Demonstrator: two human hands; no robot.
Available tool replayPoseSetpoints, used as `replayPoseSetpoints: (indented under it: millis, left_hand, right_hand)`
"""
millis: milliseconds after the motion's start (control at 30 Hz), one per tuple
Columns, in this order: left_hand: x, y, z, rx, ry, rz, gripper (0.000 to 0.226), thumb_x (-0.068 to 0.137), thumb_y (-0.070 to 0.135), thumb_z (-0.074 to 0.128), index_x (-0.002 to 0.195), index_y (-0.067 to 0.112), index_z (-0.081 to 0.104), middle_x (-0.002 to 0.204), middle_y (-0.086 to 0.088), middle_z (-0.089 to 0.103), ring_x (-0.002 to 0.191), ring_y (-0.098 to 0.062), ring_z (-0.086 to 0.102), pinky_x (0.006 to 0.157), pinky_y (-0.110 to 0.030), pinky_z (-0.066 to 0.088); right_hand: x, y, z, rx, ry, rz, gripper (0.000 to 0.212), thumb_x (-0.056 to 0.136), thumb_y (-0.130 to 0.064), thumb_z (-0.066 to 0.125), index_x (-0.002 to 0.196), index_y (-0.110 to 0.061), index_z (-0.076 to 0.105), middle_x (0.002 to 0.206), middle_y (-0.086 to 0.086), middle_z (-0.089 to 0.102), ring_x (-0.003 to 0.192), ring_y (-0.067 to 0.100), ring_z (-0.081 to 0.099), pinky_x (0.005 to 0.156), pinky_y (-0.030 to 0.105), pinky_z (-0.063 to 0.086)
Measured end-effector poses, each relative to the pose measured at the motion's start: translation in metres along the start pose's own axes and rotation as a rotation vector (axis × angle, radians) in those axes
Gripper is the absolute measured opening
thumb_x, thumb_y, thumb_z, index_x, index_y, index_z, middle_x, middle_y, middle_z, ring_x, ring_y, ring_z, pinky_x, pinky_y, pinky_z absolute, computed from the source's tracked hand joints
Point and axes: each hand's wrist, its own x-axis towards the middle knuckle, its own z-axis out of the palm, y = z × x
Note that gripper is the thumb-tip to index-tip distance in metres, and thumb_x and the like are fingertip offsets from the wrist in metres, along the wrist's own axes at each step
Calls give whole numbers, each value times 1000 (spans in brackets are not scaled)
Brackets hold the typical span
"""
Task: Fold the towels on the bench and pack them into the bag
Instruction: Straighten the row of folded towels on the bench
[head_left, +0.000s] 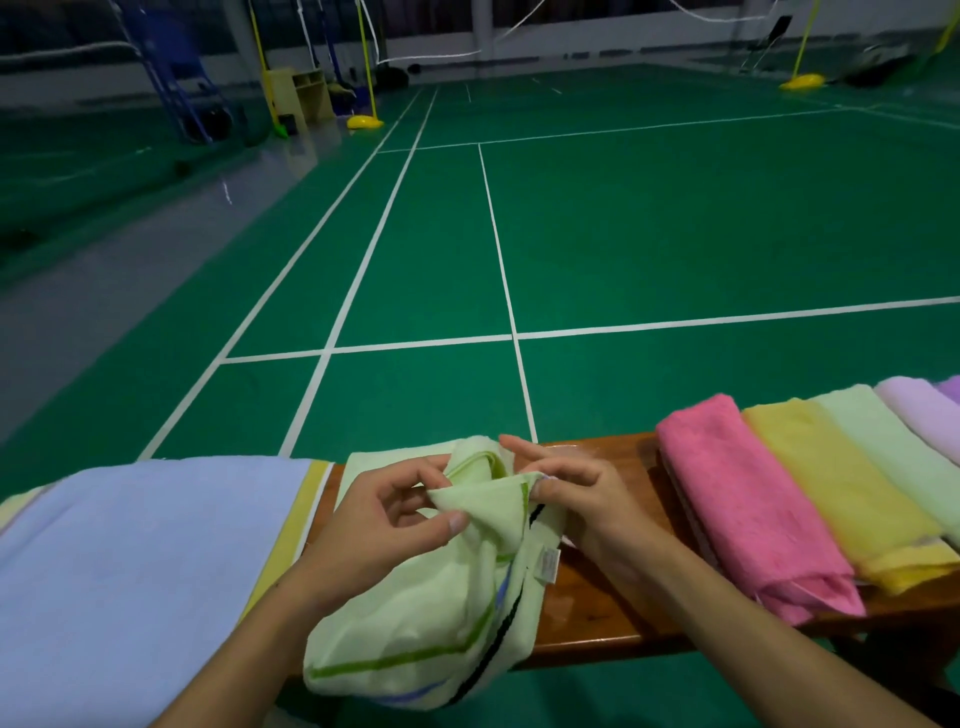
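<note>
Both hands pinch one pale green towel (441, 613) at its raised top fold, left hand (387, 525) and right hand (576, 493) in a narrow grip, its bulk draped below over the table (613, 597) edge beside a pink towel (748, 509).

An indoor badminton hall is showing here: green court flooring (675, 223) is stretching away under white boundary lines (511, 317), yellow net posts (365, 67) are standing on weighted bases, nets are hanging across the far end, and a wooden bench (597, 597) is sitting courtside
</note>
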Motion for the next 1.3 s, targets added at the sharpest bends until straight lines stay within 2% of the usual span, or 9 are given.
replayPoseSetpoints:
  millis: [100, 233, 367, 633, 767, 867, 1000, 1133, 1300]
  left_hand:
    - [-2, 1, 2, -28, -10, 3, 26, 80, 9, 85, 94, -2, 67, 140, 3, 68, 105, -25, 75, 83, -38, 60]
    - [-2, 1, -2, -26, -3, -8, 19, 77, 19, 88, 87, 14, 73, 141, 4, 68, 104, -25, 75, 85, -44, 60]
    - [1, -3, -9, 101, 63, 20, 16, 80, 18, 88, 87, 20, 74, 134, 7, 72, 106, -25, 76, 83, -52, 60]
    - [9, 2, -13, 782, 218, 314, 20, 89, 33, 84, 86, 34, 64, 92, 24, 72, 80, 1, 71, 70, -37, 61]
    - [15, 29, -17, 899, 285, 376, 32, 86, 63, 75, 87, 33, 64, 79, 25, 69, 75, 9, 67, 66, -36, 60]
    - [19, 55, -20, 761, 306, 379, 42, 80, 66, 80, 85, 25, 71, 76, 20, 72, 73, 3, 70, 66, -35, 61]
    - [26, 88, -20, 595, 382, 414, 23, 80, 28, 92, 83, 15, 73, 75, 8, 73, 69, -8, 69, 70, -31, 60]
    - [27, 123, -15, 346, 471, 437, 20, 82, 9, 89, 92, 9, 72, 83, -6, 74, 74, -14, 69, 72, -32, 60]
    - [17, 150, -13, -65, 486, 398, 37, 83, -3, 84, 117, 3, 70, 90, -9, 77, 85, -18, 74, 86, -34, 62]
  right_hand:
    - [-1, 0, 8, 161, -70, 55, 37, 66, -17, 95, 94, 2, 80, 148, 8, 62, 138, 31, 58, 110, 55, 48]
    - [-5, -13, 9, 177, -43, 73, 30, 79, -2, 81, 105, 9, 76, 143, 14, 65, 130, 40, 62, 102, 56, 55]
    - [-6, -30, 3, 38, 17, 26, 19, 78, 6, 75, 97, 12, 77, 130, 17, 72, 120, 37, 69, 94, 41, 62]
    - [-2, -69, -12, -844, -52, -210, 15, 85, 1, 81, 97, -8, 85, 138, -3, 67, 120, 3, 67, 95, 17, 53]
    - [1, -82, -5, -1204, 20, -390, 16, 84, -13, 82, 94, -23, 87, 131, -7, 71, 116, 9, 67, 102, 36, 54]
    - [-1, -97, 9, -1306, 121, -574, 15, 82, -13, 82, 94, -21, 84, 116, -5, 78, 102, 16, 72, 94, 45, 58]
    - [-7, -122, 36, -1248, 297, -670, 15, 81, -23, 73, 95, -26, 80, 85, -5, 77, 79, 16, 72, 75, 43, 60]
    - [-20, -146, 66, -1259, 468, -724, 22, 80, -37, 68, 102, -35, 65, 90, -13, 69, 95, 18, 59, 85, 45, 51]
    - [-34, -181, 80, -806, 359, -604, 22, 85, -16, 83, 102, -20, 70, 90, -5, 79, 85, 11, 74, 85, 48, 60]
